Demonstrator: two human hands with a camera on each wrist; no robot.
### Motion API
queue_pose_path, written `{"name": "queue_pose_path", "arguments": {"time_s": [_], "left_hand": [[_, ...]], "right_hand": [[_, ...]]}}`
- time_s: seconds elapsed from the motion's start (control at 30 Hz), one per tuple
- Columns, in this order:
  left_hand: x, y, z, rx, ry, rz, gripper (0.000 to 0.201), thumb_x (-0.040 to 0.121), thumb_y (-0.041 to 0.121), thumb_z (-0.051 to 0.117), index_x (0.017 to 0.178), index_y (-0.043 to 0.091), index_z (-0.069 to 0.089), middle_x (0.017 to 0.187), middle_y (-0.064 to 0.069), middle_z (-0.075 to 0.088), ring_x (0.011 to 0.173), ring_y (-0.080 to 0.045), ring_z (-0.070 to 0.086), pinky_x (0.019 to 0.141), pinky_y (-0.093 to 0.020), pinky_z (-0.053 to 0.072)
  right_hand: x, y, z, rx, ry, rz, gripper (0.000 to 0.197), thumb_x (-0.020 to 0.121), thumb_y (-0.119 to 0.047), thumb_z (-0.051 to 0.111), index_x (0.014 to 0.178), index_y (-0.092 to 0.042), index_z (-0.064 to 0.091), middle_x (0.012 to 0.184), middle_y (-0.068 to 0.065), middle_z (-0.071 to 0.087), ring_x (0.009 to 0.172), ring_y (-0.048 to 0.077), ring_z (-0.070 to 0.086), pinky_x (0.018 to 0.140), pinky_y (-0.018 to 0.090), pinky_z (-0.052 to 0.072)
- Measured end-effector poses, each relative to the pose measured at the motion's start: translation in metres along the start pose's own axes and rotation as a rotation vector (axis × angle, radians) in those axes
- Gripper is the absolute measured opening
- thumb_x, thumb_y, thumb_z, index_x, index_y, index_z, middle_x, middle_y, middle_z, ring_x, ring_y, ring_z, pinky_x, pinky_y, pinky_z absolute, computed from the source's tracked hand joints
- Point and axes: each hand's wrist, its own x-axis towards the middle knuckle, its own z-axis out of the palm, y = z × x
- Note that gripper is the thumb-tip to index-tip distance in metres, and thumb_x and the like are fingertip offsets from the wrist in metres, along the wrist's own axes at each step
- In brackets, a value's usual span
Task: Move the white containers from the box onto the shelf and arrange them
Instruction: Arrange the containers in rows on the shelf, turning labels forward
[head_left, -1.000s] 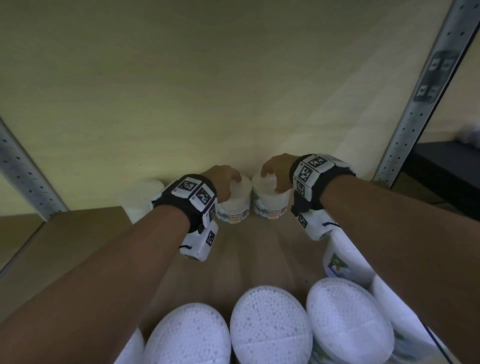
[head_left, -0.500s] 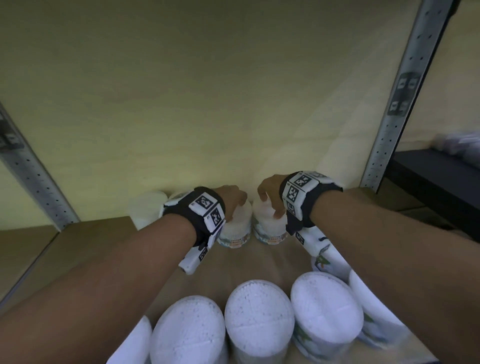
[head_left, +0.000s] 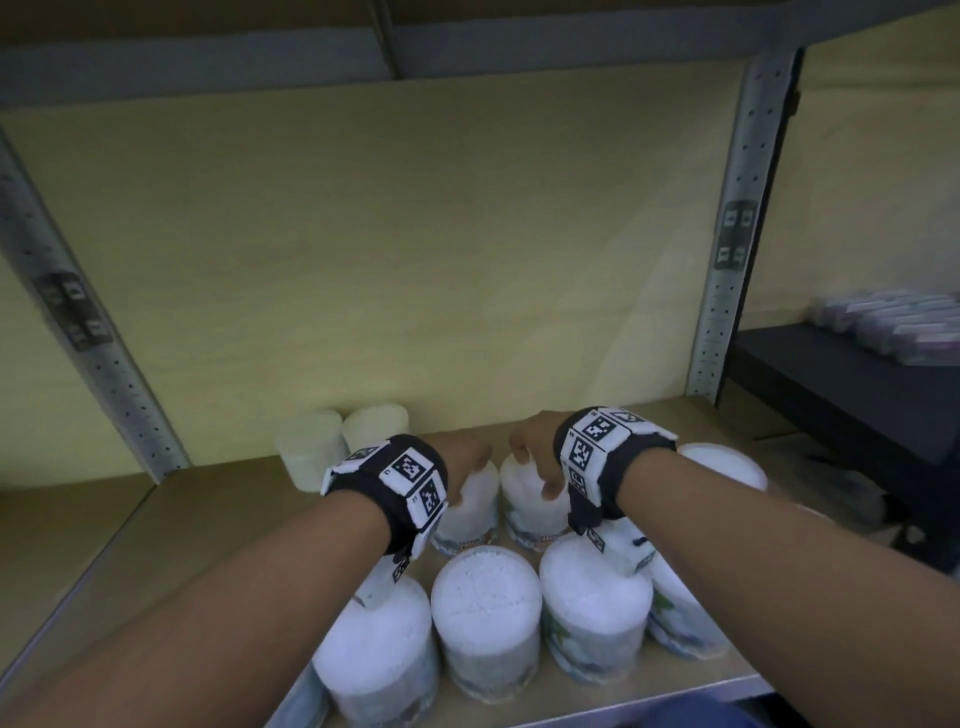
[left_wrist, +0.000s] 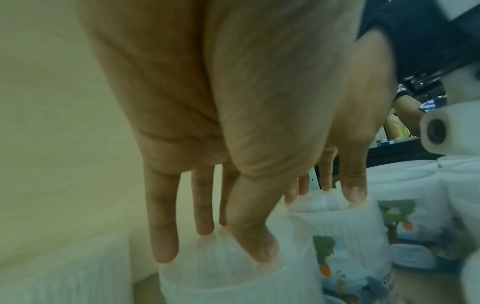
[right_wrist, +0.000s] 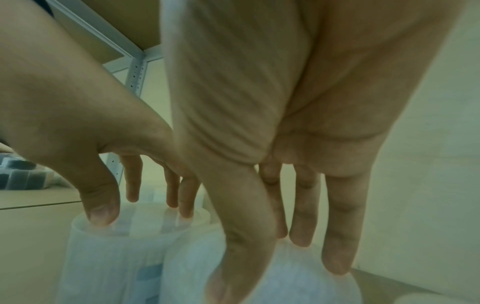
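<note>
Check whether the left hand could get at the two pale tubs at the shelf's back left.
Probably yes. The left hand holds a middle tub by its top; the two pale tubs stand close by to its left, nothing between. It must let go first.

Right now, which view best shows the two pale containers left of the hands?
Head view: both pale containers stand upright, side by side. The left wrist view catches only a ribbed side at bottom left; in the right wrist view the left hand blocks them.
</note>
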Motion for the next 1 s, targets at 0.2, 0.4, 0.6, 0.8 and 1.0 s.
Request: {"name": "queue_pose_path", "arguments": {"time_s": [0.2,0.4,0.6,0.8,1.0], "left_hand": [[-0.014,0.008,0.008,-0.04,0.019,-0.012,0.051,0.089,0.007,0.062,0.135,-0.001,0.04,0.137,-0.019,0.045,0.116,-0.025,0.051,0.09,-0.034,0.042],[-0.025,0.014,0.013,-0.049,0.041,0.002,0.051,0.088,0.008,0.062,0.134,0.0,0.041,0.136,-0.018,0.046,0.123,-0.031,0.048,0.096,-0.035,0.041],[-0.032,0.019,0.015,-0.077,0.064,0.008,0.051,0.089,0.008,0.061,0.135,-0.001,0.04,0.138,-0.018,0.045,0.125,-0.029,0.046,0.097,-0.034,0.038],[-0.035,0.018,0.02,-0.122,0.084,-0.015,0.05,0.09,0.009,0.06,0.136,0.001,0.04,0.139,-0.016,0.045,0.125,-0.03,0.046,0.097,-0.033,0.039],[-0.034,0.003,0.023,-0.276,0.125,-0.032,0.051,0.09,0.014,0.061,0.138,0.008,0.043,0.142,-0.009,0.045,0.128,-0.025,0.047,0.102,-0.031,0.04]], "right_hand": [[0.042,0.011,0.028,-0.147,0.066,-0.086,0.078,0.016,-0.059,0.081,0.09,-0.04,0.062,0.098,-0.01,0.066,0.079,0.02,0.065,0.065,0.053,0.052],[-0.02,0.009,0.031,-0.082,0.191,-0.112,0.091,0.025,-0.055,0.082,0.102,-0.043,0.037,0.107,-0.007,0.061,0.084,0.022,0.064,0.066,0.045,0.057],[-0.034,0.013,0.044,0.021,0.219,-0.098,0.085,0.022,-0.058,0.08,0.088,-0.049,0.027,0.104,-0.008,0.059,0.08,0.02,0.065,0.069,0.041,0.059],[-0.04,0.021,0.04,0.019,0.177,-0.109,0.086,0.033,-0.054,0.083,0.104,-0.043,0.034,0.12,-0.005,0.055,0.095,0.021,0.062,0.077,0.04,0.058],[-0.159,-0.014,0.01,0.078,0.214,-0.141,0.056,0.087,-0.023,0.065,0.137,-0.007,0.047,0.137,0.012,0.053,0.122,0.031,0.055,0.101,0.039,0.048]]}}
